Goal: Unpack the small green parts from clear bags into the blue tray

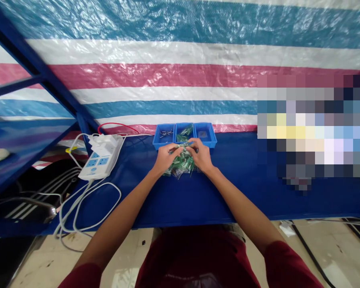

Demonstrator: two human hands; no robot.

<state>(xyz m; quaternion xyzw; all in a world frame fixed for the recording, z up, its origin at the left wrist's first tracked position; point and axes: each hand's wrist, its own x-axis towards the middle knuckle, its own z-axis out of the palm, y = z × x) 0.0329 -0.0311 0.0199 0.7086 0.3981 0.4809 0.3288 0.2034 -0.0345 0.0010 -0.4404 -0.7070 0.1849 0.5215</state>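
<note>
My left hand (167, 157) and my right hand (201, 155) meet over a pile of small green and clear plastic packets (183, 162) on the blue table. Thumbs and fingers of both hands are pinched on a green plastic packet (184, 146) between them, its contents too small to make out. Thin metal pieces poke out at the near side of the pile. Just behind my hands stands a blue three-part tray (185, 124). Dark and silvery metal parts (167, 133) lie in its left compartment, green packets (187, 131) in the middle one, and a small clear packet (202, 134) in the right one.
A white power strip (100, 160) with plugs and looping white cables (120, 196) lies on the table's left side. Blue metal frame bars (60, 92) rise at the left. A striped plastic sheet (168, 76) hangs behind the table. A blurred-out area covers the right.
</note>
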